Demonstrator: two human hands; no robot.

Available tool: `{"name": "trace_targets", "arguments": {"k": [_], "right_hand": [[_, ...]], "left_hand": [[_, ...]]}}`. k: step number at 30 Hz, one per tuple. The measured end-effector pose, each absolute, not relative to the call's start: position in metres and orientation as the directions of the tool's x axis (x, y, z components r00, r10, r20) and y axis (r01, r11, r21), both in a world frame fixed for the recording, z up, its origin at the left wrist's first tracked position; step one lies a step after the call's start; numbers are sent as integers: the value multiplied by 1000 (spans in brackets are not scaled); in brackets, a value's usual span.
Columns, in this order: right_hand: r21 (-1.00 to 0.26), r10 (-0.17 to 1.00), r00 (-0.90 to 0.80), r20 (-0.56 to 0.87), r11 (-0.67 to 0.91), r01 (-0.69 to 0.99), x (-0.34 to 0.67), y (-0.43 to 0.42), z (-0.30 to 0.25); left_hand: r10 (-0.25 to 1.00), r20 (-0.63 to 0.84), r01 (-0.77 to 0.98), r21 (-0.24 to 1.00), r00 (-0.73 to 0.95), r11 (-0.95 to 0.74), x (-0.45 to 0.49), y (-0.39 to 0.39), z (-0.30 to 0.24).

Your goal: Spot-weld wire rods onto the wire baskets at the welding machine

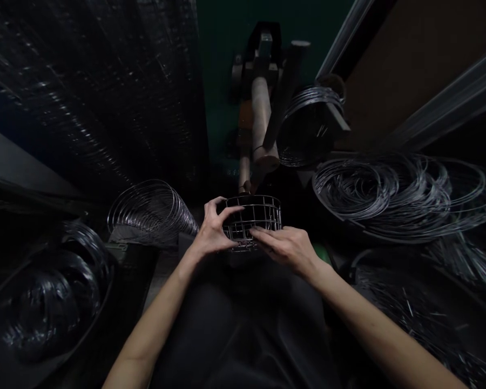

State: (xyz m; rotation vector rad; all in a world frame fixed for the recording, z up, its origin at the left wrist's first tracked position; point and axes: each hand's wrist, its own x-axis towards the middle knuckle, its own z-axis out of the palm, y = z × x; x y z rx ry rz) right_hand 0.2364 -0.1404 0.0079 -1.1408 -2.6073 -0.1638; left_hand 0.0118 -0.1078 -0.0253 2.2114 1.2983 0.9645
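Note:
A small round wire cage [254, 217], built of rings and upright wires, sits just in front of my body at the middle of the view. My left hand [213, 229] grips its left side, fingers curled over the top ring. My right hand [287, 247] lies against its lower right side, fingers pressed together on the wires. Both forearms reach in from the bottom edge.
A stack of loose wire rings [152, 212] lies to the left. Large tangled wire coils [400, 194] spread on the right, another coil [310, 127] behind. A machine with a wooden-coloured roller [262, 121] stands directly beyond the cage. Dark wire bundles [48, 302] sit at lower left.

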Motion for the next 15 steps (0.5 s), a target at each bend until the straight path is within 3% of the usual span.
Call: {"name": "trace_targets", "arguments": {"k": [15], "right_hand": [[-69, 780, -558, 283, 597, 799, 227, -117, 19]], "left_hand": [[864, 356, 555, 663, 356, -502, 8, -77, -20]]}}
